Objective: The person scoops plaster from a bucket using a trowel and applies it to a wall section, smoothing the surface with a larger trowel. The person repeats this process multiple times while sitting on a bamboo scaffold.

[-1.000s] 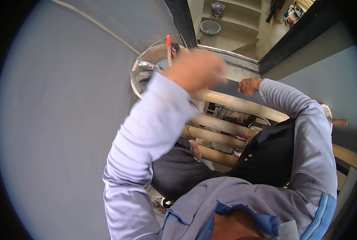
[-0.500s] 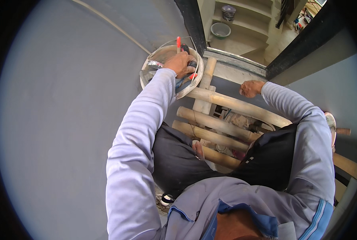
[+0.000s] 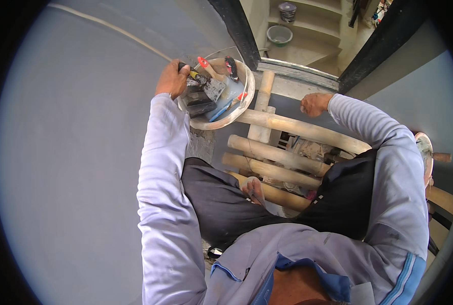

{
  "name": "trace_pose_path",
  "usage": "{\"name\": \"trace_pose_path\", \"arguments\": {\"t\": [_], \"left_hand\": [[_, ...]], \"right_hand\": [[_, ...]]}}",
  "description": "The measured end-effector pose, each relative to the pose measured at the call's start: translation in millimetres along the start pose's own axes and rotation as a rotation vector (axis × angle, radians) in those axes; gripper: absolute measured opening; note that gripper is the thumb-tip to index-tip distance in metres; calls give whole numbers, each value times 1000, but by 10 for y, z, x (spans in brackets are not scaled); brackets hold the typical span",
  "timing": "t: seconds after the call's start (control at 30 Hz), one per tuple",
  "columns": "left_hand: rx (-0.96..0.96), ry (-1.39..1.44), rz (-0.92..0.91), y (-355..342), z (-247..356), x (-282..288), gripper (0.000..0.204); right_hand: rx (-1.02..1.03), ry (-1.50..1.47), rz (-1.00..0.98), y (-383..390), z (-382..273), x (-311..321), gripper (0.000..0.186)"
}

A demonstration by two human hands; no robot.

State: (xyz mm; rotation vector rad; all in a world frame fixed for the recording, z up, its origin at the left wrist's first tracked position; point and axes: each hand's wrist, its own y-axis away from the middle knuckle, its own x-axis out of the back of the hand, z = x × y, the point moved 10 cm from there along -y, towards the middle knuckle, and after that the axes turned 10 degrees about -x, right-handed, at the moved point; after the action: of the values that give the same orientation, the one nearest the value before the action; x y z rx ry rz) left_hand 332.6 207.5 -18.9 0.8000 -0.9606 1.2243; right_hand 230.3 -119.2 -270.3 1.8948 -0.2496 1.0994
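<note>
Having been moved from the middle of the bucket [image 3: 250, 85] to its left edge since half a second ago, the left hand [image 3: 174, 80] is now clasped around the handle of a scraper [image 3: 215, 90], its blade held over the opening. The right hand [image 3: 315, 104] is curled into a fist. Space before the legs is crossed by four bamboo poles [image 3: 308, 128]; two red-ended tools [image 3: 203, 63] are held in the bucket.

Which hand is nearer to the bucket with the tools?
Left. The left hand is at the left edge of the bucket, holding a scraper; the right hand is apart, to the bucket's right.
</note>
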Motion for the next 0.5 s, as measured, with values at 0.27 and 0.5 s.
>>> {"name": "trace_pose_path", "arguments": {"t": [0.27, 0.5], "left_hand": [[49, 257, 186, 40, -404, 262, 29], [113, 819, 406, -16, -279, 233, 25]], "right_hand": [[-132, 64, 328, 227, -268, 1567, 12], [335, 67, 696, 284, -1852, 2472, 13]]}}
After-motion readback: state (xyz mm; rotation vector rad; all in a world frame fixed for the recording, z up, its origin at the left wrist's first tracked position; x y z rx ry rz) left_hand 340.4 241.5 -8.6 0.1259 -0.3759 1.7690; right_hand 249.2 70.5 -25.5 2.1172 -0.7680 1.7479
